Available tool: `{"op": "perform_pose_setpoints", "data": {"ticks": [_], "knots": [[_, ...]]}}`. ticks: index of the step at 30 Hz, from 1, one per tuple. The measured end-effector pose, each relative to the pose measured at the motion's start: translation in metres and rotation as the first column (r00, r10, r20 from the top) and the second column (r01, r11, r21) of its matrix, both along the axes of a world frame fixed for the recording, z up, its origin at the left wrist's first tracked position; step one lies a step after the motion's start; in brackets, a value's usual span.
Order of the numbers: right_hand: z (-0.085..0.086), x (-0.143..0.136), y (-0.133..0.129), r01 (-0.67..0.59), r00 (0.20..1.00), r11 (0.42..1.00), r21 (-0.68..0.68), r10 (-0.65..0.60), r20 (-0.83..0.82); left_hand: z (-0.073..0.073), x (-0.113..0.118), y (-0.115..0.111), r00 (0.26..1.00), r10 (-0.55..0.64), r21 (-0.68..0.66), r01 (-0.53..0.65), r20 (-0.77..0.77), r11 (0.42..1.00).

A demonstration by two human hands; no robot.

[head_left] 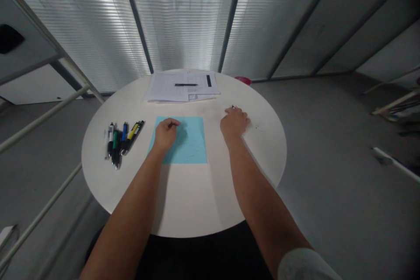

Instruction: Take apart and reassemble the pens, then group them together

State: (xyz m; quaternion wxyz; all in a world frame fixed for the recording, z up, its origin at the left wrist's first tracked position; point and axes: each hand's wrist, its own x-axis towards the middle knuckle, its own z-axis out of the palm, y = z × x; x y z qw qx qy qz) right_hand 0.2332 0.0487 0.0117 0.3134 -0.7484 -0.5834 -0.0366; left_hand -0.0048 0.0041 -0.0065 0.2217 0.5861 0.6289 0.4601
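My left hand (166, 134) is over the upper left of a light blue sheet (192, 146), its fingers closed around a small dark thing that is mostly hidden. To the right of the sheet, my right hand (234, 123) rests low on the white round table (193, 201), with its fingers bent. A small dark-and-light tip (233, 106) shows just past its fingertips, too small to name. Several click pens (115, 144) with white, green, blue and yellow parts lie in a group left of the sheet.
Stacked printed papers (167, 87) lie at the table's far edge, with a black pen (186, 85) on top. Tiny dark specks (256, 127) are right of my right hand. A pale metal rail (44, 118) runs along the left. Behind the table stands a glass wall with blinds (190, 17).
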Motion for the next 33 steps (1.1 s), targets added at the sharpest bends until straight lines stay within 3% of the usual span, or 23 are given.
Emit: {"op": "perform_pose_setpoints", "data": {"ticks": [2, 4, 7, 10, 14, 18, 21, 26, 33], "knots": [[0.004, -0.010, -0.003, -0.101, 0.995, 0.994, 0.037, 0.101, 0.007, 0.001, 0.000, 0.000, 1.000, 0.012, -0.009, -0.012, 0.000, 1.000], [0.005, -0.023, -0.005, -0.290, 0.957, 0.956, 0.043, 0.290, 0.010, 0.001, 0.001, -0.001, 1.000, 0.022, -0.018, -0.022, -0.001, 1.000], [0.000, -0.040, -0.007, -0.547, 0.837, 0.837, -0.008, 0.547, 0.008, 0.001, 0.001, 0.000, 1.000, 0.019, -0.002, -0.019, -0.005, 1.000], [-0.008, -0.047, -0.007, -0.661, 0.744, 0.740, -0.121, 0.668, 0.017, 0.005, 0.001, -0.002, 0.999, 0.016, 0.044, -0.014, -0.045, 0.999], [-0.014, -0.045, -0.004, -0.656, 0.749, 0.745, -0.122, 0.662, 0.016, 0.018, -0.002, -0.012, 0.948, 0.188, 0.086, -0.172, -0.257, 0.981], [-0.013, -0.044, -0.002, -0.654, 0.752, 0.746, -0.122, 0.659, 0.002, 0.026, -0.009, -0.022, 0.728, 0.556, 0.174, -0.536, -0.400, 0.826], [-0.011, -0.044, -0.003, -0.649, 0.756, 0.748, -0.136, 0.655, -0.003, 0.024, -0.012, -0.023, 0.606, 0.658, 0.154, -0.672, -0.446, 0.724], [-0.011, -0.045, -0.003, -0.643, 0.760, 0.750, -0.153, 0.650, -0.010, 0.020, -0.013, -0.022, 0.623, 0.569, -0.014, -0.681, -0.537, 0.732], [-0.013, -0.045, -0.002, -0.647, 0.758, 0.751, -0.131, 0.652, -0.007, 0.018, -0.021, -0.024, 0.704, 0.522, -0.033, -0.609, -0.481, 0.792]]}}
